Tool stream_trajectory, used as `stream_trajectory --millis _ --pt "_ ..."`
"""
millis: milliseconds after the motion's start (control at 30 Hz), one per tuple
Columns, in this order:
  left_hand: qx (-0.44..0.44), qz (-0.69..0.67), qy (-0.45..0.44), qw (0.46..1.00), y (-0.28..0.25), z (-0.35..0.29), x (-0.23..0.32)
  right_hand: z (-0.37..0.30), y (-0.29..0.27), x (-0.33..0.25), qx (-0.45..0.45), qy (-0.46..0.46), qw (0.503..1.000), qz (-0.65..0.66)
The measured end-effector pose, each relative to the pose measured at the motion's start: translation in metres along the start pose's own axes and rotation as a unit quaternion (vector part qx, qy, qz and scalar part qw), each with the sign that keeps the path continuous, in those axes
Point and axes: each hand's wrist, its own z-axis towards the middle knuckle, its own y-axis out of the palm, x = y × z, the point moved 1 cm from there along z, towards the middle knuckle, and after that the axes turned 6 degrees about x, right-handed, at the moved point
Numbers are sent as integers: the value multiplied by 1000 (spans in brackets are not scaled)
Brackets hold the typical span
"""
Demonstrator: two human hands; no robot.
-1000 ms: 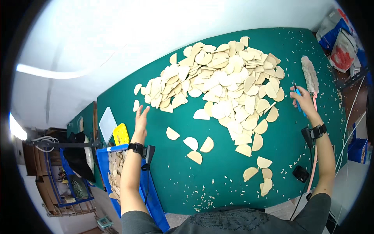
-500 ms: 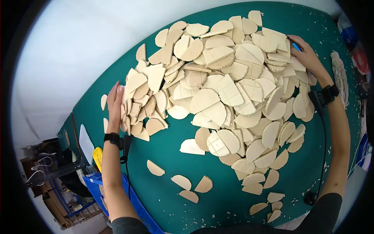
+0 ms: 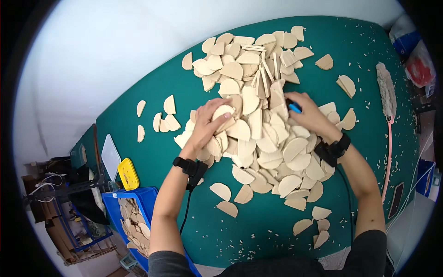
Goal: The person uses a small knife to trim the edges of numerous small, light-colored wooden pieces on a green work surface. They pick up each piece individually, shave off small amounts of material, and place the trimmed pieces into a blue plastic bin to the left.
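Observation:
A large heap of pale tan, half-round flat pieces (image 3: 300, 147) lies on the green tabletop, some with scored lines. My left hand (image 3: 205, 122) is at the heap's left side, its fingers and thumb closed around a half-round piece (image 3: 223, 111). On the other side, my right hand (image 3: 309, 113) is closed around a small black and blue tool (image 3: 294, 107); its kind is mostly hidden by the fingers. That hand's fingertips lie against upright pieces (image 3: 278, 97) in the middle of the heap. Several thin pieces there stand on edge.
A blue bin (image 3: 150, 203) with more tan pieces stands at the lower left, near a yellow lid (image 3: 128, 174) and a white tray (image 3: 110, 157). Along the right lie a fluffy duster (image 3: 386, 90) with a pink handle and a phone (image 3: 396, 200). Small scraps dot the tabletop.
Both hands have moved inward from the heap's outer sides, squeezing the pieces toward the middle. Some pieces now stand on edge, and loose ones are left at both sides. The view has shifted somewhat.

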Motion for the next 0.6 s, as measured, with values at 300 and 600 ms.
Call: stream_trajectory --millis 300,600 --pt "-112 -15 -10 994 7 -104 38 -82 38 -66 -104 -23 994 38" --pt "-56 55 -44 996 -97 22 37 27 -71 -63 -56 -64 995 -45"
